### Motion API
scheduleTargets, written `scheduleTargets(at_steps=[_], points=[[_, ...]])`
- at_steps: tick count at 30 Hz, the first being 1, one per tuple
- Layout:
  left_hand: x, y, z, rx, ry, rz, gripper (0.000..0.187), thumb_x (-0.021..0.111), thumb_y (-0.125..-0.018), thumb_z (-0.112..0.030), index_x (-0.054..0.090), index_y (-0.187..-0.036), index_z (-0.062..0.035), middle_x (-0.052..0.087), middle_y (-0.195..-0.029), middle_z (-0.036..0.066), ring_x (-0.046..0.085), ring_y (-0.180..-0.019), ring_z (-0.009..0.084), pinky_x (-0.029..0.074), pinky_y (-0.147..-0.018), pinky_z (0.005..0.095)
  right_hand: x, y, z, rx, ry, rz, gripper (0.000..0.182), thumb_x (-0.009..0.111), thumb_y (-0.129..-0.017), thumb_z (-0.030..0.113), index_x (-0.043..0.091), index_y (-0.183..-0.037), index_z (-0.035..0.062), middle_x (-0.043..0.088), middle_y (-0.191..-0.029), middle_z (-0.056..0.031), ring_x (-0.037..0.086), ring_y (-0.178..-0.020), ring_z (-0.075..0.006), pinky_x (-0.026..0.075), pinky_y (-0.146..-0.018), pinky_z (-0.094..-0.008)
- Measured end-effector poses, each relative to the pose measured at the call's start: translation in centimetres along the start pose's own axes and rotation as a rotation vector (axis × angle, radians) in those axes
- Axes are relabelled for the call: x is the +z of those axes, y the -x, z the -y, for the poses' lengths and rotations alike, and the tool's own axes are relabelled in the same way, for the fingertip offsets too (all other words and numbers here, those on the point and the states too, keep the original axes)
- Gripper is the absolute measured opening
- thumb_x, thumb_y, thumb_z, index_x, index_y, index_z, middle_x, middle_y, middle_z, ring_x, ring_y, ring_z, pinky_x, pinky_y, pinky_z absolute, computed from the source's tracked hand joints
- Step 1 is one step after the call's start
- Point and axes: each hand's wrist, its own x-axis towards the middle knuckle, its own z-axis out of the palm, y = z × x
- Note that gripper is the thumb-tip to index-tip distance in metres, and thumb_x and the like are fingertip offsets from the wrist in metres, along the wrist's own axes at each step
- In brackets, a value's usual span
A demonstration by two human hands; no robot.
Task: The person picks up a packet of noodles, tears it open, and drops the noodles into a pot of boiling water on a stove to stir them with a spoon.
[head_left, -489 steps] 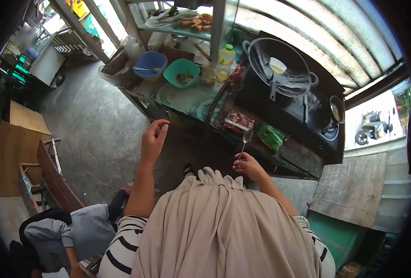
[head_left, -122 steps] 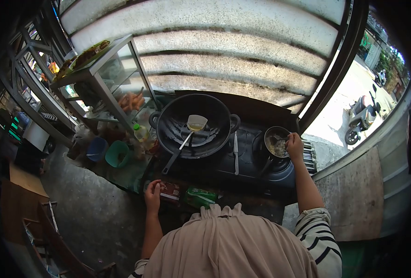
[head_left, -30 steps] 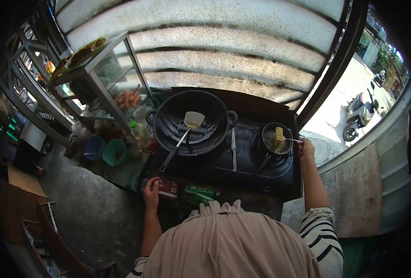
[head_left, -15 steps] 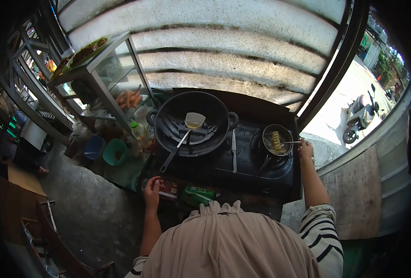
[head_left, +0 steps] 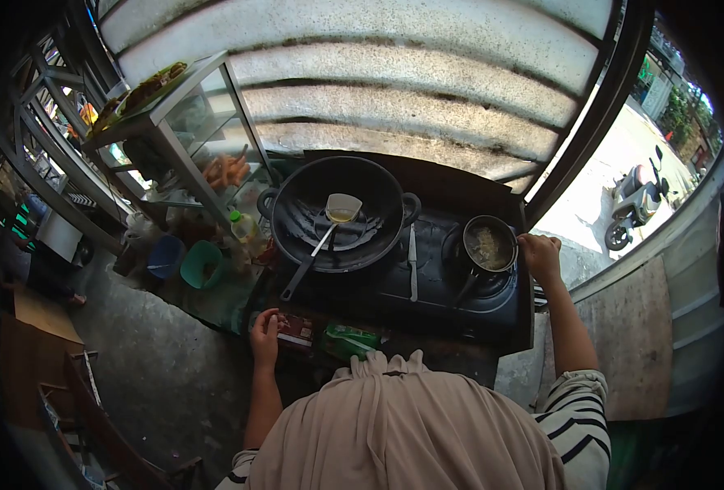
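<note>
A small pan (head_left: 489,244) with bubbling pale brown contents sits on the right burner of the black stove (head_left: 440,298). My right hand (head_left: 542,255) is closed at the pan's right rim, fingers pinched on something I cannot make out. My left hand (head_left: 265,333) rests loosely curled at the counter's front edge, fingers slightly apart and nothing visible in it. It is beside a dark red packet (head_left: 297,330). A large black wok (head_left: 301,192) stands on the left burner, with a ladle (head_left: 343,207) holding yellowish liquid inside it. A knife (head_left: 413,265) lies between wok and pan.
A green packet (head_left: 350,340) lies at the stove's front. To the left are a teal bowl (head_left: 202,265), a blue container (head_left: 166,258), a capped bottle (head_left: 240,225) and a glass case (head_left: 203,122). A corrugated wall (head_left: 411,82) stands behind, and a motorbike (head_left: 636,200) is outside.
The yellowish curled piece lifted in the small pan no longer shows there, nor does the thin metal utensil across its rim. My right hand has turned and moved slightly up and right.
</note>
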Motion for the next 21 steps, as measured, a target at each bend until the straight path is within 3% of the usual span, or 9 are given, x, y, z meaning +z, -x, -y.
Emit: scheduleTargets(at_steps=[2, 3, 4, 7, 10, 14, 15, 18, 21], points=[[0.1, -0.3, 0.0, 0.017, 0.037, -0.012, 0.019, 0.050, -0.098, -0.010, 0.060, -0.111, -0.0007, 0.064, -0.095, 0.005, 0.060, -0.082, 0.0095, 0.049, -0.075, 0.0243, -1.5, -0.6, 1.2, -0.091, 0.065, 0.235, 0.022, 0.055, -0.094, 0.027, 0.070, -0.093, 0.0113, 0.069, -0.082, -0.0083, 0.064, -0.085, -0.0252, 0.034, -0.087, -0.0428], [0.2, -0.5, -0.1, 0.017, 0.036, -0.009, 0.019, 0.050, -0.098, -0.010, 0.060, -0.111, -0.0007, 0.064, -0.095, 0.005, 0.060, -0.082, 0.0095, 0.049, -0.075, 0.0243, -1.6, -1.0, 1.3, -0.125, 0.041, 0.128, 0.021, 0.055, -0.094, 0.022, 0.070, -0.093, 0.0079, 0.069, -0.082, -0.0112, 0.065, -0.082, -0.0277, 0.041, -0.082, -0.0424], [0.3, -0.5, -0.2, 0.028, 0.038, -0.036, 0.019, 0.050, -0.098, -0.010, 0.060, -0.111, -0.0010, 0.064, -0.095, 0.005, 0.060, -0.083, 0.0097, 0.049, -0.075, 0.0243, -1.9, -1.3, 1.5, -0.125, 0.042, 0.129, 0.021, 0.055, -0.094, 0.022, 0.070, -0.093, 0.0079, 0.069, -0.082, -0.0112, 0.065, -0.082, -0.0277, 0.041, -0.082, -0.0424], [0.3, -0.6, -0.1, 0.052, 0.033, -0.094, 0.019, 0.050, -0.098, -0.010, 0.060, -0.112, -0.0016, 0.063, -0.095, 0.005, 0.060, -0.084, 0.0099, 0.049, -0.076, 0.0246, -1.8, -1.6, 2.0, -0.029, -0.208, -0.212, 0.015, 0.056, -0.094, 0.013, 0.067, -0.094, 0.0023, 0.068, -0.085, -0.0180, 0.067, -0.077, -0.0351, 0.052, -0.066, -0.0392], [-0.1, -0.8, 0.6, 0.057, 0.043, -0.121, 0.019, 0.050, -0.098, -0.010, 0.060, -0.112, -0.0023, 0.063, -0.095, 0.005, 0.059, -0.084, 0.0095, 0.048, -0.076, 0.0244, -0.8, -0.5, 2.1, -0.149, -0.186, -0.114, 0.016, 0.057, -0.094, 0.013, 0.067, -0.095, 0.0014, 0.068, -0.085, -0.0180, 0.067, -0.078, -0.0345, 0.052, -0.068, -0.0394], [-0.2, -0.3, -0.3, 0.026, 0.099, -0.146, 0.020, 0.050, -0.098, -0.012, 0.059, -0.113, -0.0032, 0.062, -0.093, 0.003, 0.057, -0.080, 0.0082, 0.047, -0.073, 0.0233, -3.4, -0.3, 3.9, 0.069, -0.284, -0.386, 0.014, 0.056, -0.095, 0.011, 0.067, -0.096, 0.0021, 0.068, -0.084, -0.0161, 0.067, -0.076, -0.0314, 0.052, -0.065, -0.0382], [-0.2, 0.0, -0.1, 0.017, 0.095, -0.146, 0.020, 0.050, -0.098, -0.012, 0.059, -0.113, -0.0032, 0.062, -0.093, 0.003, 0.057, -0.080, 0.0082, 0.047, -0.073, 0.0233, -2.2, 0.2, 4.0, 0.006, -0.255, -0.453, 0.014, 0.055, -0.095, 0.010, 0.066, -0.097, 0.0027, 0.068, -0.084, -0.0168, 0.067, -0.075, -0.0315, 0.052, -0.064, -0.0383], [0.1, -0.2, 0.4, 0.000, 0.181, -0.179, 0.020, 0.050, -0.098, -0.014, 0.060, -0.113, -0.0036, 0.061, -0.091, 0.002, 0.056, -0.079, 0.0076, 0.046, -0.072, 0.0227, 0.7, 2.2, 2.8, -0.094, -0.054, -0.094, 0.013, 0.056, -0.094, 0.014, 0.067, -0.096, 0.0066, 0.068, -0.085, -0.0138, 0.067, -0.076, -0.0328, 0.052, -0.063, -0.0388], [0.5, -0.6, 0.1, 0.008, 0.141, -0.176, 0.020, 0.050, -0.099, -0.015, 0.060, -0.113, -0.0039, 0.061, -0.089, 0.002, 0.056, -0.079, 0.0076, 0.046, -0.071, 0.0230, 1.2, 2.3, 1.8, -0.018, -0.055, -0.289, 0.015, 0.057, -0.095, 0.020, 0.069, -0.097, 0.0114, 0.069, -0.084, -0.0069, 0.066, -0.079, -0.0258, 0.047, -0.072, -0.0377]])
